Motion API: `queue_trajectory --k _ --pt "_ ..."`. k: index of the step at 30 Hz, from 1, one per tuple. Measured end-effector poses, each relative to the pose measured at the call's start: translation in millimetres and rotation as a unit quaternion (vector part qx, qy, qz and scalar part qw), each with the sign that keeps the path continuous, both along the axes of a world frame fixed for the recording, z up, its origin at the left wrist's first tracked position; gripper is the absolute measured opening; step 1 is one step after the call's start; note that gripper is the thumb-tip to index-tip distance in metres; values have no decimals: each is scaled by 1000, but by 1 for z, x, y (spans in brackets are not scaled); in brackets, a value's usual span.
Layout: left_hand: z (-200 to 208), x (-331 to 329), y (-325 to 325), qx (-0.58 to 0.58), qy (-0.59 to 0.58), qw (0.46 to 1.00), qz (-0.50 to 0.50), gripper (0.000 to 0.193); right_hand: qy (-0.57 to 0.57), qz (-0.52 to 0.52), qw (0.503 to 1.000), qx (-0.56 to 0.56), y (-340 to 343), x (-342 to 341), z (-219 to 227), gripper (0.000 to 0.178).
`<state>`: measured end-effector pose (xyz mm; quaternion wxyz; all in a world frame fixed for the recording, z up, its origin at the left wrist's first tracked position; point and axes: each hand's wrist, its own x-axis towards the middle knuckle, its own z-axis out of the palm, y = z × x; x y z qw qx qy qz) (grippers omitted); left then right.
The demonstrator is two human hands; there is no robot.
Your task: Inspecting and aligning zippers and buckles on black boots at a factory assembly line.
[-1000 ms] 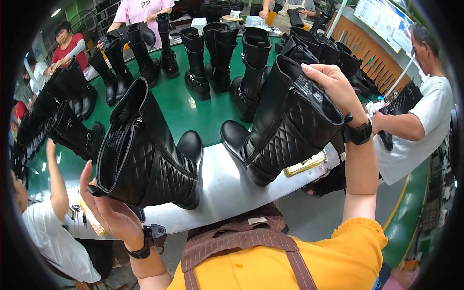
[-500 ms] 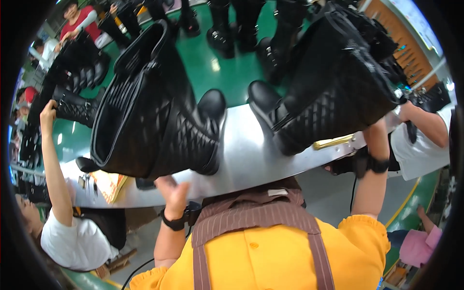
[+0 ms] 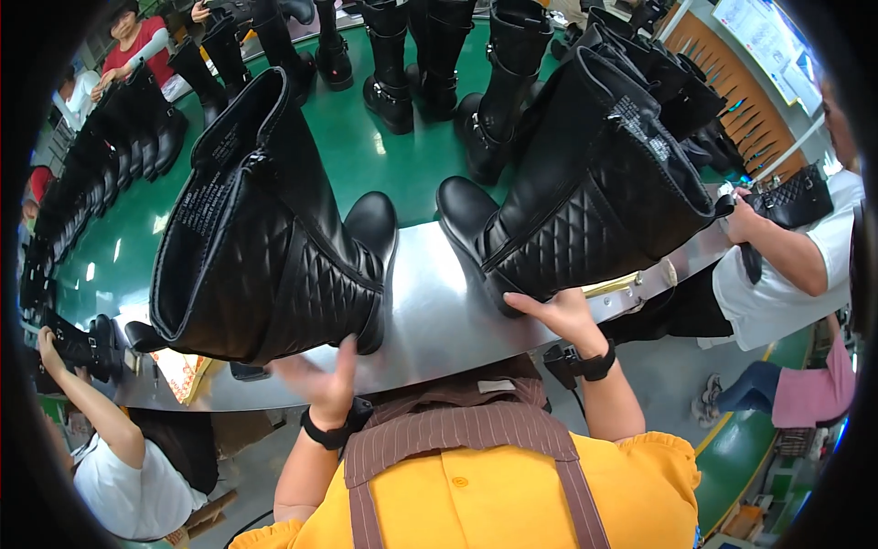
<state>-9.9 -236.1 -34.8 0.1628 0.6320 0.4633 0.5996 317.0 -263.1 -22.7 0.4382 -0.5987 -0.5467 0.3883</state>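
Two tall black boots with quilted shafts stand in front of me on a metal ledge, their wide tops leaning outward toward the picture's sides. The left boot (image 3: 265,247) has its toe pointing away and printed lining shows inside its opening. My left hand (image 3: 320,380) is beside its heel, blurred, thumb up and fingers apart; whether it touches the boot is unclear. At the heel of the right boot (image 3: 585,201), my right hand (image 3: 567,320) stretches its thumb toward the heel. The other fingers are spread from the thumb and partly hidden behind the shaft.
More black boots (image 3: 389,73) stand in rows on the green table (image 3: 384,169) beyond the metal ledge (image 3: 425,311). A patterned paper (image 3: 183,371) lies at left. Co-workers in white shirts sit on both sides, one hand (image 3: 53,352) near a boot.
My right hand has moved from the right boot's upper shaft down to its heel. My left hand stays near the left boot's heel. The left co-worker's hand and boot are lower.
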Motion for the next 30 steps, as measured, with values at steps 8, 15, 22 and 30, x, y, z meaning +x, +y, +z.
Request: queue_trajectory --k 8,15,22,30 --pt "111 79 3 136 35 943 -303 17 3 -3 1000 24 0 4 -15 61" --pt "58 86 -2 290 86 924 -235 20 -2 -27 1000 0 -3 -1 -11 36" --pt "-15 7 -7 101 30 993 55 68 51 -11 998 32 2 -1 -16 34" --pt "-8 22 9 -312 -129 921 -196 39 91 -47 993 -62 -7 -11 9 40"
